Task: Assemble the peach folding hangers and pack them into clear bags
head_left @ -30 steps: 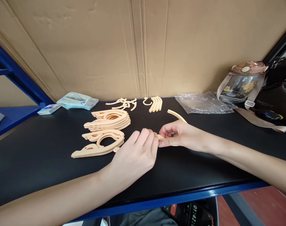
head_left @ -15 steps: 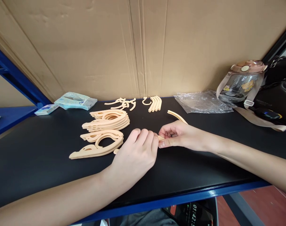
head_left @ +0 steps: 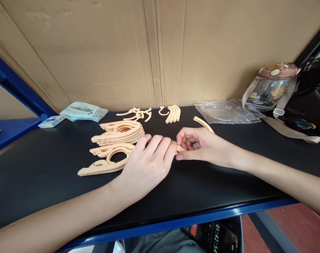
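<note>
My right hand point(head_left: 202, 147) is curled around a peach plastic hanger arm point(head_left: 203, 123), whose far end sticks out behind the knuckles. My left hand point(head_left: 146, 163) meets it at the fingertips, fingers bent down over the near end of that same piece point(head_left: 180, 148). Just left of my left hand lie two stacks of peach folding hangers point(head_left: 112, 156), the farther stack point(head_left: 121, 131) taller. Smaller peach hook parts point(head_left: 137, 114) and a row of curved arm pieces point(head_left: 173, 113) lie near the cardboard wall.
The black table top point(head_left: 44, 168) has a blue front edge. A clear plastic bag point(head_left: 225, 111) lies at the back right, beside a brown-lidded water bottle point(head_left: 273, 86) with a strap and a dark bag point(head_left: 313, 102). Tissue packs point(head_left: 82, 111) sit at the back left.
Both hands have shifted slightly away from me, still joined on the piece. My left fingers have spread a little, and the hanger arm's far end has swung to the right.
</note>
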Tool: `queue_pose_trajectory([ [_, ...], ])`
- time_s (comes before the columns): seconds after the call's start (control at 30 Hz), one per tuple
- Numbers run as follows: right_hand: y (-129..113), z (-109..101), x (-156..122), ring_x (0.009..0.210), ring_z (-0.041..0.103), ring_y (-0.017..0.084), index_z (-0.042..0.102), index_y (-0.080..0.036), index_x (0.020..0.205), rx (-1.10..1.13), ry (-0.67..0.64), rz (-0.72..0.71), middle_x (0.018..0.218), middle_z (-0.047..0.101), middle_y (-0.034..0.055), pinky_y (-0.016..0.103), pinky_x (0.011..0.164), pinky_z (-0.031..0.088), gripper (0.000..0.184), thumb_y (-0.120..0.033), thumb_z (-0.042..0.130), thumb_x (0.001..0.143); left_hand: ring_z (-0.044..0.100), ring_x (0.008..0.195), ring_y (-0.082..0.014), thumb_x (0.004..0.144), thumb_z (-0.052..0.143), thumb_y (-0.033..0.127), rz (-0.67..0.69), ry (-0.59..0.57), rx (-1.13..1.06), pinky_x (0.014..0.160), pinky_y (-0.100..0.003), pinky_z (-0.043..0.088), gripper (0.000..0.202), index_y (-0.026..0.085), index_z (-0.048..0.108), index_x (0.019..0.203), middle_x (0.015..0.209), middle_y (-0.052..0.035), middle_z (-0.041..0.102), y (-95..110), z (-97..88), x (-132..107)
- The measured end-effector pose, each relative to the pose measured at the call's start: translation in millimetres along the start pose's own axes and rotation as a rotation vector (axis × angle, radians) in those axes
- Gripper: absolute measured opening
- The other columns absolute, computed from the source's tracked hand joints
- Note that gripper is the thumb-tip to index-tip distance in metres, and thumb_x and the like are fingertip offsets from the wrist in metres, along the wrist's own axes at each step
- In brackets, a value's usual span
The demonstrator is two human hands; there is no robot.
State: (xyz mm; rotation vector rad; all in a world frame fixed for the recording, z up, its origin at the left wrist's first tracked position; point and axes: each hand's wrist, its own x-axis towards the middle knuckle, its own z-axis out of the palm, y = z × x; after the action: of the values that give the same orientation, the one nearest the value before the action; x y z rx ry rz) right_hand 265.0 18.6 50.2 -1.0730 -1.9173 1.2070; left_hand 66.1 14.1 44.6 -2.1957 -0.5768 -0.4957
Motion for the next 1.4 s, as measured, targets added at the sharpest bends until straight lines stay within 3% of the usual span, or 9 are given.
queue_pose_trajectory([
  [0.33, -3.0, -12.3, 0.2, 0.063, 0.043, 0.009, 0.054, -0.018, 0.077, -0.048, -0.269, 0.1, 0.069, 0.05, -0.0057, 0.026, 0.06, 0.035, 0.019, -0.031, 0.069, 0.079, 0.061, 0.078, -0.0208, 0.094, 0.046, 0.004, 0.087, 0.048, -0.01, 0.07, -0.034, 0.04, 0.021, 0.007, 0.067, 0.094, 0.086, -0.0088, 0.07, 8.3, -1.7, -2.2],
  [0.47, 1.2, -9.5, 0.9, 0.055, 0.033, 0.007, 0.044, -0.019, 0.061, -0.089, -0.217, 0.074, 0.057, 0.037, -0.0089, 0.025, 0.055, 0.028, 0.03, -0.026, 0.067, 0.077, 0.056, 0.067, -0.021, 0.096, 0.042, 0.006, 0.035, -0.025, -0.018, 0.062, -0.034, 0.036, 0.03, 0.011, 0.065, 0.077, 0.067, -0.006, 0.061, -1.1, 5.8, -1.4],
  [0.53, 4.2, -8.4, 1.3, 0.055, 0.035, 0.007, 0.044, -0.019, 0.061, -0.091, -0.2, 0.066, 0.057, 0.039, -0.0084, 0.024, 0.055, 0.03, 0.028, -0.024, 0.065, 0.078, 0.055, 0.068, -0.0221, 0.096, 0.04, 0.007, -0.01, -0.071, -0.041, 0.061, -0.035, 0.035, 0.031, 0.012, 0.064, 0.077, 0.069, -0.0065, 0.062, -4.3, 10.5, -1.2],
  [0.8, 4.7, -12.8, 4.1, 0.057, 0.04, 0.008, 0.042, -0.02, 0.065, -0.21, -0.216, 0.033, 0.062, 0.043, -0.0076, 0.023, 0.055, 0.032, 0.027, -0.025, 0.063, 0.079, 0.054, 0.083, -0.0229, 0.097, 0.046, 0.015, -0.045, -0.301, -0.39, 0.069, -0.035, 0.039, 0.022, 0.015, 0.065, 0.107, 0.095, -0.0066, 0.062, 5.2, 23.1, -4.5],
  [0.9, -1.1, -34.3, 3.3, 0.06, 0.045, 0.01, 0.048, -0.02, 0.07, -0.397, -0.087, -0.022, 0.065, 0.05, -0.0054, 0.024, 0.057, 0.034, 0.025, -0.036, 0.063, 0.081, 0.054, 0.092, -0.0225, 0.1, 0.042, 0.026, -0.112, -0.341, -0.53, 0.076, -0.035, 0.044, 0.032, 0.013, 0.058, 0.124, 0.106, -0.0084, 0.061, 3.7, 24.3, -5.8],
  [1.0, -2.4, -65.0, -0.5, 0.067, 0.054, 0.015, 0.058, -0.021, 0.082, -0.841, 0.107, 0.025, 0.074, 0.06, -0.0004, 0.027, 0.06, 0.037, 0.025, -0.045, 0.064, 0.079, 0.053, 0.101, -0.0233, 0.101, 0.041, 0.032, -0.156, -0.334, -0.606, 0.085, -0.038, 0.045, 0.037, 0.012, 0.057, 0.127, 0.118, -0.0107, 0.059, 1.5, 24.1, -6.4],
  [1.07, 0.3, -79.7, -3.3, 0.073, 0.058, 0.02, 0.064, -0.022, 0.088, -1.031, 0.085, 0.144, 0.084, 0.066, 0.0035, 0.029, 0.062, 0.038, 0.035, -0.053, 0.066, 0.073, 0.053, 0.104, -0.0241, 0.101, 0.04, 0.034, -0.16, -0.325, -0.618, 0.087, -0.04, 0.046, 0.038, 0.011, 0.058, 0.126, 0.12, -0.0118, 0.059, 1.0, 24.3, -6.8],
  [1.23, 6.2, -80.1, -2.6, 0.066, 0.058, 0.018, 0.064, -0.023, 0.072, -1.083, -0.155, 0.262, 0.08, 0.067, 0.0036, 0.03, 0.057, 0.037, 0.028, -0.048, 0.058, 0.081, 0.053, 0.106, -0.0251, 0.101, 0.038, 0.037, -0.18, -0.355, -0.652, 0.089, -0.041, 0.045, 0.041, 0.01, 0.059, 0.125, 0.12, -0.0117, 0.06, 1.5, 26.2, -7.7],
  [1.4, -5.9, -71.4, -0.2, 0.062, 0.056, 0.017, 0.059, -0.022, 0.072, -1.013, 0.143, 0.14, 0.069, 0.065, 0.0011, 0.029, 0.057, 0.036, 0.023, -0.042, 0.056, 0.083, 0.05, 0.113, -0.0261, 0.1, 0.042, 0.034, -0.238, -0.237, -0.692, 0.092, -0.042, 0.041, 0.037, 0.011, 0.056, 0.125, 0.126, -0.0118, 0.059, -0.2, 19.0, -6.2],
])
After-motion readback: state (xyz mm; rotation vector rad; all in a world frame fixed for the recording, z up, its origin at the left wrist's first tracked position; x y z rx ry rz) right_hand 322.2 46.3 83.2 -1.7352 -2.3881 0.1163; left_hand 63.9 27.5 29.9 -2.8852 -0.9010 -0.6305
